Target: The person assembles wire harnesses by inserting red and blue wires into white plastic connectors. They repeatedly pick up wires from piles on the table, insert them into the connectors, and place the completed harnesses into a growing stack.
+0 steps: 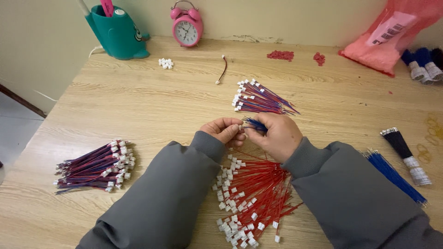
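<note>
My left hand and my right hand meet at the middle of the wooden table. The right hand grips a short bunch of blue wires pointing left. The left hand's fingertips pinch a small white connector at the tips of those wires. Just below my hands lies a spread of red wires with white connectors. Beyond my hands rests a finished-looking pile of red-and-blue wires with white connectors.
A larger red-and-blue wire bundle lies left. Blue wires and a black wire bundle lie right. At the back stand a teal holder, a pink alarm clock, loose white connectors, red bits and a pink bag.
</note>
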